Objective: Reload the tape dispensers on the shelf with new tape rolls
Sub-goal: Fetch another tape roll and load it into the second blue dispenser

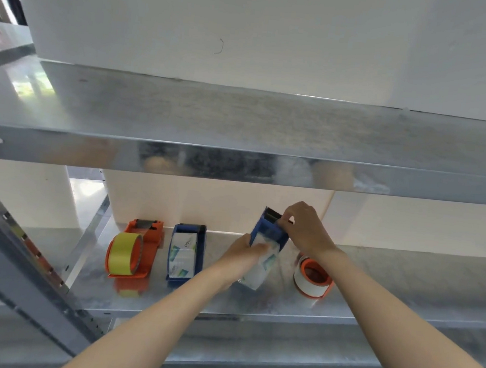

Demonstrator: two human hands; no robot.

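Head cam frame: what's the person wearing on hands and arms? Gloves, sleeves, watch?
Nothing worn that shows. The left hand and right hand have no gloves, and no rings can be made out, though the left is motion-blurred. The left forearm and right forearm show no sleeves, watch or bands up to the frame edge.
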